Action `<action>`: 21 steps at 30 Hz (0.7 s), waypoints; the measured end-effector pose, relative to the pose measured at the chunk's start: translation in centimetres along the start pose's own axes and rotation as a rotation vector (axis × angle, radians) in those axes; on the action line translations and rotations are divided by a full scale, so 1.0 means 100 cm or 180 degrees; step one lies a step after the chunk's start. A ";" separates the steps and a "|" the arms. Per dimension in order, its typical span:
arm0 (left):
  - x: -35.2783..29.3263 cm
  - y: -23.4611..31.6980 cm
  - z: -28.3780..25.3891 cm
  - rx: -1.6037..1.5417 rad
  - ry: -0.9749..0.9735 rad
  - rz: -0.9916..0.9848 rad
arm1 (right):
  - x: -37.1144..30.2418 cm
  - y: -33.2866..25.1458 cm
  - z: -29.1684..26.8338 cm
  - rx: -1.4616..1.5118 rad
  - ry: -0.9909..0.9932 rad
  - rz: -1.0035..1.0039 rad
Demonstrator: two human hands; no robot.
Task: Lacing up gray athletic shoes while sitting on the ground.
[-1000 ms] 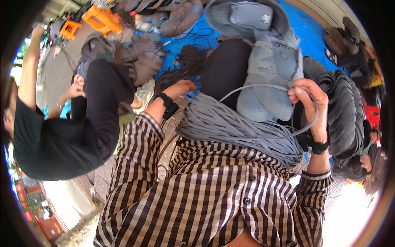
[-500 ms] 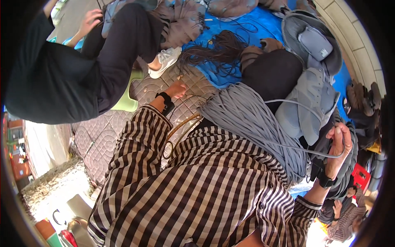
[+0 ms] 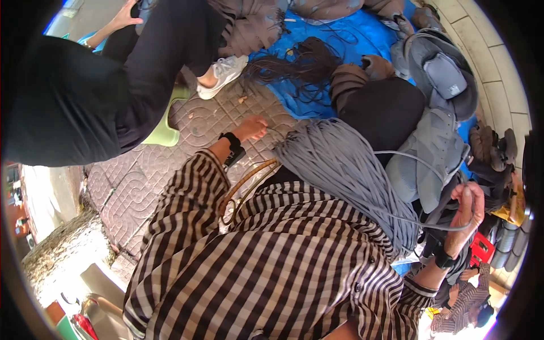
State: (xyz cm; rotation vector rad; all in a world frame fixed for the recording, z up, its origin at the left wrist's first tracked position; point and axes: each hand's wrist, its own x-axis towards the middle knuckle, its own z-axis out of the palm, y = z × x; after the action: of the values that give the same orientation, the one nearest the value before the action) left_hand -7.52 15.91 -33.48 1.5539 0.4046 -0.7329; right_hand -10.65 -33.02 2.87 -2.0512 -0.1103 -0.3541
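Grey flat lace (image 3: 442, 228): single strand, runs off the lap past a pale grey fabric shoe with eyelets (image 3: 419, 150) to the person's bare right hand (image 3: 469, 204). Watching remotely, I read that hand as pinched, thumb against fingers, on the strand; exact fingertip contact too small for me to make out. Bare left hand (image 3: 251, 128) is well apart from the shoe, over brownish patterned paving (image 3: 192, 127), fingers loosely curled; I can't tell if anything thin sits in it.

Thick bundle of grey flat laces (image 3: 340, 164) lies across the lap, against the black-trousered knee (image 3: 382, 110). Shoe sits just right of that knee, toe toward the person; I see an open grey shoe upper with a padded tongue (image 3: 445, 73) beyond it. Black bands on both wrists, dark-and-tan checked shirt (image 3: 272, 272) on the torso.

Bright blue plastic tarp (image 3: 362, 39) ahead, with a loose tangle of dark brown laces (image 3: 303, 62) on it. On my left, a co-worker in black clothing, white sneaker (image 3: 222, 75) on the paving, pale green plastic stool (image 3: 165, 133) beside. Far right I get a red plastic stool (image 3: 481, 249), partly hidden.
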 end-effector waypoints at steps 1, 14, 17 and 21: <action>-0.002 0.013 0.004 -0.0508 -0.0123 0.0301 | 0.005 0.000 0.001 -0.0126 -0.0055 -0.0083; -0.108 0.322 0.182 0.0620 -0.1385 0.2986 | 0.015 0.021 0.021 -0.0431 0.0151 -0.0086; -0.098 0.336 0.224 0.1320 -0.0945 0.3134 | 0.010 0.023 0.027 -0.0274 0.0111 -0.0209; -0.093 0.333 0.253 0.2082 -0.0582 0.3775 | 0.004 0.017 0.027 -0.0510 -0.0051 -0.0539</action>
State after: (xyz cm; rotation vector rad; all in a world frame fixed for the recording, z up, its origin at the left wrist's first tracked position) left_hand 1.90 -11.60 -2.06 1.9272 -0.9420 -0.0283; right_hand -9.38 -31.50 0.30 -2.2096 -0.2743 -0.4641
